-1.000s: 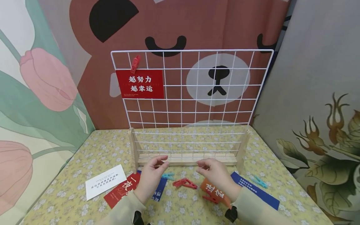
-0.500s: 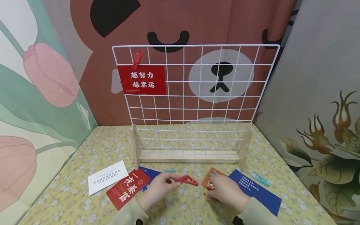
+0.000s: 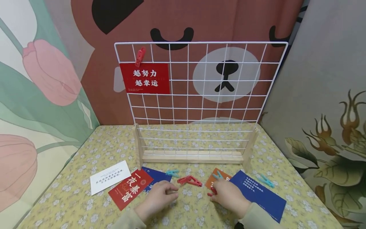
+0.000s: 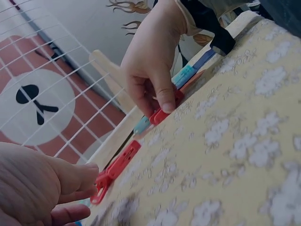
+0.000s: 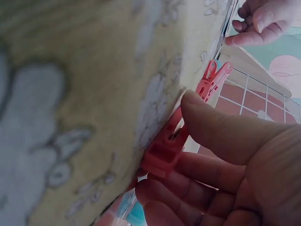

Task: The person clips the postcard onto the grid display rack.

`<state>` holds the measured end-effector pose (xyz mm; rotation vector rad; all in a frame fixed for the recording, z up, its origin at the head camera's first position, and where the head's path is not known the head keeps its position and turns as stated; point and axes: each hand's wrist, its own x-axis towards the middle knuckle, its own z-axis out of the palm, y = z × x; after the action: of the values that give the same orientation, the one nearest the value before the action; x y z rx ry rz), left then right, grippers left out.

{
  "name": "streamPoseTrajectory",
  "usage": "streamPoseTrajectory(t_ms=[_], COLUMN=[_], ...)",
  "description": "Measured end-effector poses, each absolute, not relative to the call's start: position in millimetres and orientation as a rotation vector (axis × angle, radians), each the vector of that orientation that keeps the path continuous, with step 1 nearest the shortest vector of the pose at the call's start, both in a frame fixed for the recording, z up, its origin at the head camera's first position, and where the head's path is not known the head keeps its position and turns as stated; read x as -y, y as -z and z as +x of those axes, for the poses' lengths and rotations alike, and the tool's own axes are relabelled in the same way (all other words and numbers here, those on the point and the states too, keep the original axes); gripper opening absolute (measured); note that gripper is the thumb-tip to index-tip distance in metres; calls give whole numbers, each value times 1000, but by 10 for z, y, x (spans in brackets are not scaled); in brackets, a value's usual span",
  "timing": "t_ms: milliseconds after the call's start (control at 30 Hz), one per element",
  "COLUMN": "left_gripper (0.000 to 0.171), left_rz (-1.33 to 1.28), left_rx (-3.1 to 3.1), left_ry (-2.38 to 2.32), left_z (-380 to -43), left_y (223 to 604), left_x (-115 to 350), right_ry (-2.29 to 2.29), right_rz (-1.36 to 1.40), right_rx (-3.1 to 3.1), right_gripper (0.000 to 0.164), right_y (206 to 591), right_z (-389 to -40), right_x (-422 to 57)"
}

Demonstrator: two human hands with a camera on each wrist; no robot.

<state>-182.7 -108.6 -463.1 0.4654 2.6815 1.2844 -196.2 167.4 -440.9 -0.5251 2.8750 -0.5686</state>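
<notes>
My right hand (image 3: 230,195) pinches a red clothespin (image 5: 164,146) between thumb and fingers, low at the tablecloth. Beside that hand lies an orange card (image 3: 210,180), partly covered by it, with a teal clothespin (image 3: 218,174) on top. Fingers relaxed and holding nothing, my left hand (image 3: 160,197) hovers close over a blue card (image 3: 155,176). Between the two hands, red clothespins (image 3: 190,180) lie together on the cloth. On the white wire grid (image 3: 187,79), a red card (image 3: 147,78) hangs at upper left under another red clothespin (image 3: 140,56).
A white card (image 3: 110,176) and a red card (image 3: 130,190) lie at the left, the red one beside the blue. At the right is a larger blue card (image 3: 258,194) with a teal clothespin (image 3: 266,180). The grid's wooden base (image 3: 193,158) stands behind the hands.
Both hands have come down from in front of the wooden base to the table. My right hand has taken hold of a red clothespin; my left has drawn slightly away from the middle clothespins.
</notes>
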Motion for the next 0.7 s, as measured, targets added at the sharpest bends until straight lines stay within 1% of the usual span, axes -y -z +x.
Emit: streamPoseTrajectory(t_ms=[200, 333, 433, 533, 700], left_gripper=[23, 27, 28, 29, 39], left_rz=[478, 411, 307, 144, -119], left_rx=[-2693, -2652, -2667, -2724, -2832], left_ry=[-1291, -1330, -1356, -1364, -1278], left_z=[-1860, -1878, -1879, -1898, -2002], left_y=[4644, 4602, 4536, 4452, 4321], left_x=[1201, 1329, 1454, 1646, 2201], right_ry=[592, 612, 574, 540, 542], right_rz=[-537, -565, -571, -560, -524], right_rx=[-2879, -2894, -2916, -2925, -2915], right_gripper=[35, 33, 31, 26, 19], right_y=[4380, 4375, 4373, 4368, 4355], right_z=[-1967, -1976, -1993, -2006, -2008], right_x=[-1694, -1695, -1690, -1682, -1680])
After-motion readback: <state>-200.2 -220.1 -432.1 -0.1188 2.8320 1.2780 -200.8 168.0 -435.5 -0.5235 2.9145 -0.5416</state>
